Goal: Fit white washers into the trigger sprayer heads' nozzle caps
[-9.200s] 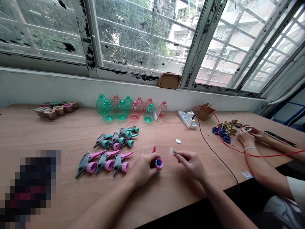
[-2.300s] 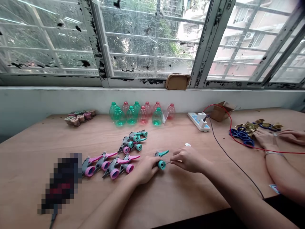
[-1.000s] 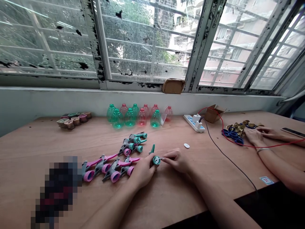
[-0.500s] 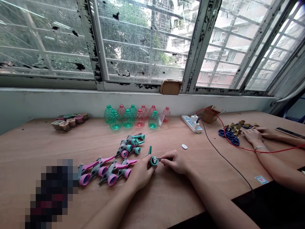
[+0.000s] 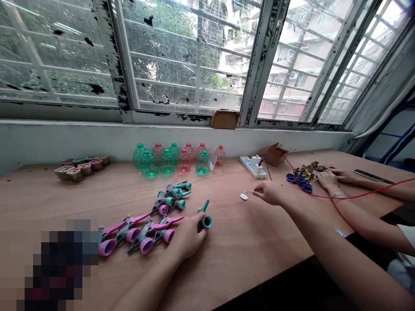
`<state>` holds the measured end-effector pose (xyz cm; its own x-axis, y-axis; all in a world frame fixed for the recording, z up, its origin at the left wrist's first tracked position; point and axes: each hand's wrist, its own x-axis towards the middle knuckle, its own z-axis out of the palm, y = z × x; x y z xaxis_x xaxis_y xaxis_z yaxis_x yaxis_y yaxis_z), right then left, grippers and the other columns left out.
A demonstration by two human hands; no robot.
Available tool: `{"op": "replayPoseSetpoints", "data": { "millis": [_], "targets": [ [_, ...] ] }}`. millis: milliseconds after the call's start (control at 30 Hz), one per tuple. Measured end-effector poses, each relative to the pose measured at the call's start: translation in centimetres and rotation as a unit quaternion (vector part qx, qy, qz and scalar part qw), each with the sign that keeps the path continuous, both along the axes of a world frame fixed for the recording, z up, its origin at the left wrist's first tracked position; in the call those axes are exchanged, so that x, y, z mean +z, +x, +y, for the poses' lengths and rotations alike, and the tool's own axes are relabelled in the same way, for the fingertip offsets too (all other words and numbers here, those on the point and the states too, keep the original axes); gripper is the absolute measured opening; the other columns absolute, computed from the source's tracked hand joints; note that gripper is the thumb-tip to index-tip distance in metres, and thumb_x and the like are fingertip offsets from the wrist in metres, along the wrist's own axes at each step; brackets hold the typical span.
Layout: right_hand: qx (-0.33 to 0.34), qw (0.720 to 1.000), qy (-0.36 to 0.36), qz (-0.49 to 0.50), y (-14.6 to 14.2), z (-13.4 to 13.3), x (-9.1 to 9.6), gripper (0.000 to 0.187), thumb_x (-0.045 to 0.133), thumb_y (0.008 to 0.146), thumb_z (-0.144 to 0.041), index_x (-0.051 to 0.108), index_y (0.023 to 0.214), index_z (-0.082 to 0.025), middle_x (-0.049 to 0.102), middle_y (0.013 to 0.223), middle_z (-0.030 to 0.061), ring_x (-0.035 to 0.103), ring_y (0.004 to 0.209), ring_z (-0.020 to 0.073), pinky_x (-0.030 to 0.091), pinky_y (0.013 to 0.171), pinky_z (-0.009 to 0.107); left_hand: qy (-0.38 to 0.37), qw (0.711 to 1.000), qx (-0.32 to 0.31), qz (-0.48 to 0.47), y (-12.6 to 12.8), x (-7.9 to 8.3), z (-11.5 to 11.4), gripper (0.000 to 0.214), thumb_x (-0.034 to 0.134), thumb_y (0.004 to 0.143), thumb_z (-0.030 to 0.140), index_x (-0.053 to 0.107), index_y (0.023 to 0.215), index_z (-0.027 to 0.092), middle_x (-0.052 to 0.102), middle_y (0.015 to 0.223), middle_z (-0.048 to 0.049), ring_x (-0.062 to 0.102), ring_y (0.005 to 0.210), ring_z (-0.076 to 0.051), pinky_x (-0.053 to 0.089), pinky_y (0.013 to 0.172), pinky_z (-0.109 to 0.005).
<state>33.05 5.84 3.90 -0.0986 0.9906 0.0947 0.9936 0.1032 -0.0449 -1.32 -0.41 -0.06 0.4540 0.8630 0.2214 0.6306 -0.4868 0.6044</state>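
My left hand (image 5: 188, 233) is closed around a trigger spray head with a teal lever and a teal collar (image 5: 206, 221). The collar's opening faces me and looks dark inside. Out to the right, my right hand (image 5: 269, 193) pinches thin metal tweezers (image 5: 251, 191). Their tips are at a small white disc (image 5: 244, 197) on the table; whether they grip anything is too small to tell. Beside my left hand lie several grey spray heads with pink collars (image 5: 147, 245). Behind these is a cluster of spray heads with mostly teal collars (image 5: 169, 201).
Green and pink clear bottles (image 5: 167, 164) stand along the wall. A power strip (image 5: 253, 167) with plugs and a red cable (image 5: 343, 197) are to the right. Beyond, a co-worker's hands (image 5: 327, 179) are at blue rings (image 5: 300, 183) and brass-coloured parts. Stacked small containers (image 5: 81, 170) sit far left.
My right hand has moved the tweezers from the teal collar, right and away, to the white disc. The white piece seen in the collar no longer shows. My left hand still holds the spray head.
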Motion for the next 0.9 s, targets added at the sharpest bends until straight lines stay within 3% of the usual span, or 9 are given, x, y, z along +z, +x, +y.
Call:
{"op": "replayPoseSetpoints", "data": {
  "millis": [167, 300, 400, 500, 600, 700, 800, 900],
  "targets": [
    [-0.014, 1.0, 0.009, -0.011, -0.6, 0.4, 0.3, 0.02, 0.062, 0.078, -0.035, 0.076, 0.071, -0.023, 0.071, 0.076, 0.0096, 0.062, 0.074, 0.0219, 0.035, 0.059, 0.026, 0.011, 1.0, -0.001, 0.006, -0.1, 0.2, -0.1, 0.011, 0.05, 0.079, 0.013, 0.058, 0.083, 0.02, 0.065, 0.077, -0.0009, 0.057, 0.071, -0.016, 0.033, 0.061, -0.023],
    [-0.008, 0.998, 0.036, 0.056, -2.3, 0.9, -0.1, 0.027, 0.054, 0.083, -0.035, 0.075, 0.076, -0.018, 0.07, 0.072, 0.0101, 0.061, 0.068, 0.0195, 0.034, 0.056, 0.026, 0.022, 0.999, -0.006, 0.026, -0.1, -0.1, -0.3, 0.015, 0.051, 0.078, 0.012, 0.061, 0.085, 0.02, 0.067, 0.081, -0.0016, 0.06, 0.075, -0.017, 0.035, 0.064, -0.024],
    [0.031, 0.99, 0.035, 0.136, -5.6, 1.4, -1.0, 0.029, 0.049, 0.085, -0.032, 0.074, 0.08, -0.017, 0.067, 0.063, 0.0047, 0.056, 0.055, 0.0144, 0.032, 0.051, 0.024, 0.046, 0.996, -0.025, 0.066, 0.2, -0.1, -0.9, 0.021, 0.054, 0.076, 0.013, 0.065, 0.09, 0.024, 0.068, 0.082, -0.0005, 0.061, 0.076, -0.018, 0.036, 0.064, -0.025],
    [0.087, 0.971, 0.033, 0.22, -10.2, 1.8, -2.8, 0.031, 0.047, 0.087, -0.033, 0.072, 0.078, -0.017, 0.069, 0.065, 0.0017, 0.057, 0.057, 0.0131, 0.036, 0.052, 0.021, 0.092, 0.991, -0.018, 0.091, 0.0, 1.0, -1.5, 0.025, 0.055, 0.075, 0.015, 0.067, 0.095, 0.026, 0.067, 0.084, -0.0002, 0.061, 0.075, -0.018, 0.037, 0.063, -0.025],
    [0.12, 0.948, 0.051, 0.291, -14.2, 1.8, -4.7, 0.036, 0.041, 0.092, -0.036, 0.072, 0.089, -0.017, 0.071, 0.071, 0.0018, 0.06, 0.062, 0.0139, 0.039, 0.054, 0.021, 0.175, 0.977, 0.086, 0.089, -2.0, 3.6, -1.1, 0.024, 0.053, 0.08, 0.023, 0.068, 0.099, 0.026, 0.064, 0.088, -0.0021, 0.06, 0.079, -0.018, 0.04, 0.066, -0.026],
    [0.139, 0.929, 0.064, 0.335, -15.8, 1.6, -6.0, 0.036, 0.042, 0.092, -0.037, 0.072, 0.097, -0.017, 0.072, 0.078, 0.0029, 0.062, 0.067, 0.0153, 0.041, 0.058, 0.022, 0.218, 0.934, 0.26, 0.115, -5.8, 6.1, 0.4, 0.027, 0.05, 0.083, 0.03, 0.067, 0.104, 0.025, 0.063, 0.1, -0.0056, 0.058, 0.092, -0.024, 0.044, 0.077, -0.031],
    [0.172, 0.903, 0.062, 0.388, -15.7, 1.4, -6.6, 0.034, 0.047, 0.09, -0.038, 0.073, 0.097, -0.018, 0.073, 0.081, 0.0036, 0.063, 0.071, 0.0171, 0.042, 0.062, 0.024, 0.134, 0.888, 0.377, 0.227, -9.8, 6.7, 2.2, 0.03, 0.047, 0.079, 0.023, 0.069, 0.098, 0.02, 0.061, 0.105, -0.011, 0.054, 0.1, -0.031, 0.046, 0.079, -0.039],
    [0.174, 0.888, 0.054, 0.423, -15.1, 1.4, -6.7, 0.034, 0.049, 0.088, -0.038, 0.074, 0.097, -0.016, 0.073, 0.081, 0.0045, 0.063, 0.071, 0.0182, 0.043, 0.062, 0.025, 0.022, 0.875, 0.382, 0.297, -11.9, 5.7, 3.0, 0.031, 0.049, 0.075, 0.023, 0.07, 0.098, 0.019, 0.058, 0.117, -0.0131, 0.05, 0.11, -0.036, 0.046, 0.083, -0.045]
  ]
}}
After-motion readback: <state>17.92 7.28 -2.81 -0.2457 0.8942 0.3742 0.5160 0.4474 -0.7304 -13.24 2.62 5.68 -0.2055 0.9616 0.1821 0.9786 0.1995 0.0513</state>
